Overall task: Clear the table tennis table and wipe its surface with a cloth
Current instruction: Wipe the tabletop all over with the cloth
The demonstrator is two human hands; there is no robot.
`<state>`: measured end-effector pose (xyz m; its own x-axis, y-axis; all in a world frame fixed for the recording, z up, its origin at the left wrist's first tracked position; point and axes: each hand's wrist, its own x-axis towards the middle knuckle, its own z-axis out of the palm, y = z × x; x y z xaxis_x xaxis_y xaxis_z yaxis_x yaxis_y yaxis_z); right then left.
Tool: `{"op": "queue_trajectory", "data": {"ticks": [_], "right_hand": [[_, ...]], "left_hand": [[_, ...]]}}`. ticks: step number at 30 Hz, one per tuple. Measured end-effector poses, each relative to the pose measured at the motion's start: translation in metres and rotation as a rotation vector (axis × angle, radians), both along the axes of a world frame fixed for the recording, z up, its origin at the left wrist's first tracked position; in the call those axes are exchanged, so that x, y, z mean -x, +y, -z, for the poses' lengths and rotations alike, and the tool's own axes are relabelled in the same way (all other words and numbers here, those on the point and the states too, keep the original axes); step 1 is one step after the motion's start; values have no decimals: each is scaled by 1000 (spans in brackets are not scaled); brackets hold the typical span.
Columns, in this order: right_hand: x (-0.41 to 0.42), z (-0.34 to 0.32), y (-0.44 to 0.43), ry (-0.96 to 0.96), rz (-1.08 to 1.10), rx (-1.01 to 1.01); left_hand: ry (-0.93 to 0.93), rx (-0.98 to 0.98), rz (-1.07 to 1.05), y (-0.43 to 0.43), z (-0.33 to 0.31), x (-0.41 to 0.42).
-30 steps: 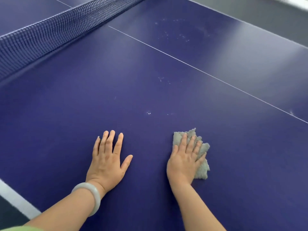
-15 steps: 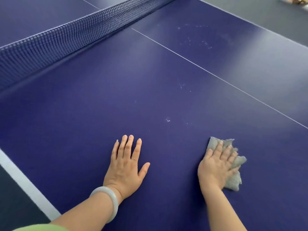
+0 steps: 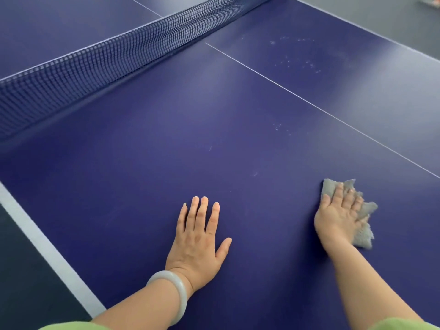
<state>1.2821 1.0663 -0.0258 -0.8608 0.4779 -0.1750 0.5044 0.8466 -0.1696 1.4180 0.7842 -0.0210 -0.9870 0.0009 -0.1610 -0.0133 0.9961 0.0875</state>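
Position: The person is leaning over the near half of the table tennis worktop [image 3: 142,175]. The net [image 3: 107,65] is crossing the view from 9 to 1 o'clock.

Left hand [image 3: 200,236]: It is lying palm down on the bare worktop at 6 o'clock. Its grip is apart, with fingers straight, and it is holding nothing. It appears to be bracing the body. A pale bangle [image 3: 176,294] is sitting on the wrist.

Right hand [image 3: 338,217]: At 4 o'clock it is pressing a crumpled grey cloth [image 3: 363,236] flat against the worktop. The fingers are extended over the cloth rather than curled round it. Slight blur suggests a wiping stroke is under way.

Progress: No bats, balls or other loose items are showing on the visible surface, so clearing is judged done here. Wiping is judged partly done. White specks [image 3: 277,127] are lying at 2 o'clock from the cloth. A wider scatter [image 3: 297,60] is lying at 1 o'clock, beyond the centre line [image 3: 309,101]. A faint mark [image 3: 255,174] is showing between the 2 hands. These patches and the half beyond the net are awaiting attention.
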Motion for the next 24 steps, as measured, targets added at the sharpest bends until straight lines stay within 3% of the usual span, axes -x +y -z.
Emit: {"op": "queue_trajectory", "data": {"ticks": [3,8,11,13,17,20,24], "right_hand": [[18,-1,-59,-26,-70,-14],[3,4,-172,54,-762,-67],[-20,5,-156,67,-1013,-28],[-19,5,-114,75,-922,-73],[-31,-7,-37,67,-161,76],[-62,-10,-58,8,-71,-8],[-93,-2,-121,-34,-183,-55]], "left_hand": [[9,-8,1,-1,1,0],[35,-23,12,0,2,0],[42,-35,16,-1,2,0],[48,-42,20,-1,3,1],[29,-49,19,-2,3,1],[9,-74,11,-2,2,0],[-16,-94,7,-4,-3,0]]}}
